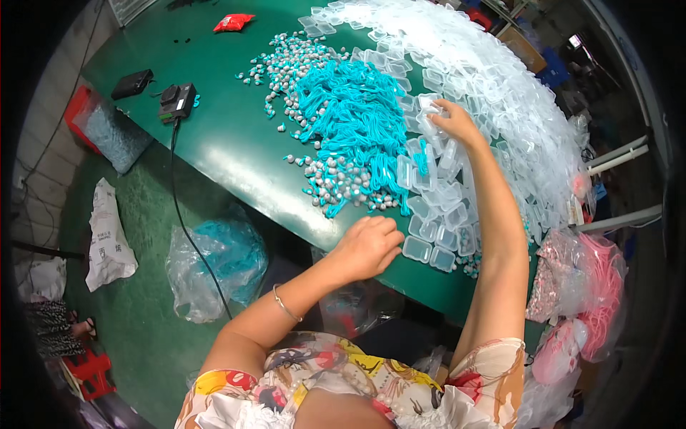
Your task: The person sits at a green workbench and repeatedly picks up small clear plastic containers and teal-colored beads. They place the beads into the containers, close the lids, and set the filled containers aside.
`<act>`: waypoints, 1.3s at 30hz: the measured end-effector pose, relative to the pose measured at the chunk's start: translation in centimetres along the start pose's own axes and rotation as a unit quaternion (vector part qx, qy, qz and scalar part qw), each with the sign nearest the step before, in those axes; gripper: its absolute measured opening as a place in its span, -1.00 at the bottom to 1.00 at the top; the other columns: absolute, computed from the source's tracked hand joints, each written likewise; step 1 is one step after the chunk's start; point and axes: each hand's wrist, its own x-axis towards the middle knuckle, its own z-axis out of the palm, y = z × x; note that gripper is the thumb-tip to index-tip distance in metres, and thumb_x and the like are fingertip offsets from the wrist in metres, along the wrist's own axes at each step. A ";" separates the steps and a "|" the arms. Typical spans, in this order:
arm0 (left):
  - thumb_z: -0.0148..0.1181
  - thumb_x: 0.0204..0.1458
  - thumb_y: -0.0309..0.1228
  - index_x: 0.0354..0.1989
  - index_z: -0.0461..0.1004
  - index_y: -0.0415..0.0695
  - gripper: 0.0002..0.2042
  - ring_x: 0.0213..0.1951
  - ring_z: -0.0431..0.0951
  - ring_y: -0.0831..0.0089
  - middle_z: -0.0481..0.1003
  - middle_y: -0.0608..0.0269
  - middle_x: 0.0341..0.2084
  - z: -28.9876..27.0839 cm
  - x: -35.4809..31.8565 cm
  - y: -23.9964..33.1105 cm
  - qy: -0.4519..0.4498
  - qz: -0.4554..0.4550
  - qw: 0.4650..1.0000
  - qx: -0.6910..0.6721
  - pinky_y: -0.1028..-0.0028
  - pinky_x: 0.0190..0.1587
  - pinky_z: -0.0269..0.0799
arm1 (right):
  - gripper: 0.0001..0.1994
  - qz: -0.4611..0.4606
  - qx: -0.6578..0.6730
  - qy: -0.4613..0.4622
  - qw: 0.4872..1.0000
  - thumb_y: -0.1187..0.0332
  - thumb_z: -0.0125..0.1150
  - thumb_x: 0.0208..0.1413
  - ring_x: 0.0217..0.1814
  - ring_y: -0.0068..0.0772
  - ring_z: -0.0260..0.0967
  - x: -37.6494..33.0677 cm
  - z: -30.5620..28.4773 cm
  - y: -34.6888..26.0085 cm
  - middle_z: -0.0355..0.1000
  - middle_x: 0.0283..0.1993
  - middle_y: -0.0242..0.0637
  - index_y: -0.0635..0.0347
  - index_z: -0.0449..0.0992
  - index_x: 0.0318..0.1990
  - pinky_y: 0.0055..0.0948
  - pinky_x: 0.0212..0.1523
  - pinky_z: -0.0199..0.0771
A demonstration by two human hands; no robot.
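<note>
My right hand (459, 123) reaches out over the spread of clear plastic boxes. Its thumb and fingertips close on the edge of one small clear plastic box (428, 104). My left hand (370, 247) hovers by the near table edge with its fingers curled in; whatever they hold, if anything, is hidden. Just beyond it lie small grey-and-teal plug-like pieces (336, 182). A heap of bundled teal cords (357, 107) fills the space between them and the boxes. One opened box (421, 161) beside the heap has teal cord in it.
A great pile of clear boxes (500, 86) covers the table's far right. On the green table (214, 100) are a black device (176, 102) with a hanging cable, a black case (132, 84) and a red packet (234, 23). Filled plastic bags (214, 264) stand below; pink bags (597, 286) hang right.
</note>
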 end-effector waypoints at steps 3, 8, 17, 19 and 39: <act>0.29 -0.04 -0.41 -0.31 0.50 -0.12 -0.86 -0.28 0.47 0.12 0.39 0.16 -0.42 0.2 -0.3 0.0 0.013 0.002 1.000 0.009 0.20 -0.21 0.37 | -0.61 0.015 -0.028 0.105 0.994 0.05 0.33 -0.01 0.16 -0.03 0.44 -1.6 -0.2 -0.7 0.53 0.06 -0.09 0.01 0.64 -0.07 -0.22 0.11 0.41; 0.29 -0.04 -0.41 -0.35 0.51 -0.13 -0.88 -0.29 0.47 0.10 0.39 0.14 -0.44 0.6 -0.2 -0.3 0.026 0.028 0.999 0.008 0.18 -0.23 0.37 | -0.83 -0.055 -0.081 0.352 0.931 0.21 0.33 0.04 -0.12 -0.16 0.49 -4.6 -2.9 -2.4 0.54 -0.21 -0.22 0.00 0.67 -0.26 -0.17 -0.08 0.46; 0.30 -0.07 -0.48 -0.36 0.54 -0.13 -0.90 -0.35 0.53 0.11 0.47 0.16 -0.44 -0.9 -1.8 0.6 0.147 0.009 0.987 0.065 0.20 -0.31 0.41 | -0.77 -0.026 0.116 0.327 0.938 0.47 0.15 0.09 -0.47 -0.54 0.29 -22.0 -2.2 -14.4 0.41 -0.46 -0.34 0.19 0.60 -0.10 -0.46 -0.43 0.29; 0.31 -0.08 -0.48 -0.35 0.54 -0.12 -0.88 -0.33 0.53 0.12 0.48 0.16 -0.43 -2.6 -2.8 0.9 0.197 -0.013 0.973 0.120 0.21 -0.29 0.41 | -0.77 -0.018 0.125 0.282 0.951 0.48 0.14 0.08 -0.54 -0.50 0.28 -25.9 1.1 -15.6 0.42 -0.51 -0.28 0.20 0.59 -0.09 -0.42 -0.48 0.27; 0.31 -0.05 -0.41 -0.39 0.55 -0.08 -0.92 -0.31 0.55 0.08 0.50 0.18 -0.39 -6.0 -4.6 -3.0 0.149 -0.126 0.960 0.203 0.13 -0.25 0.44 | -0.78 -0.036 -0.062 0.225 0.972 0.32 0.27 0.06 -0.12 -0.02 0.41 -30.1 8.6 -19.0 0.41 -0.17 -0.16 0.16 0.54 -0.15 -0.09 -0.18 0.41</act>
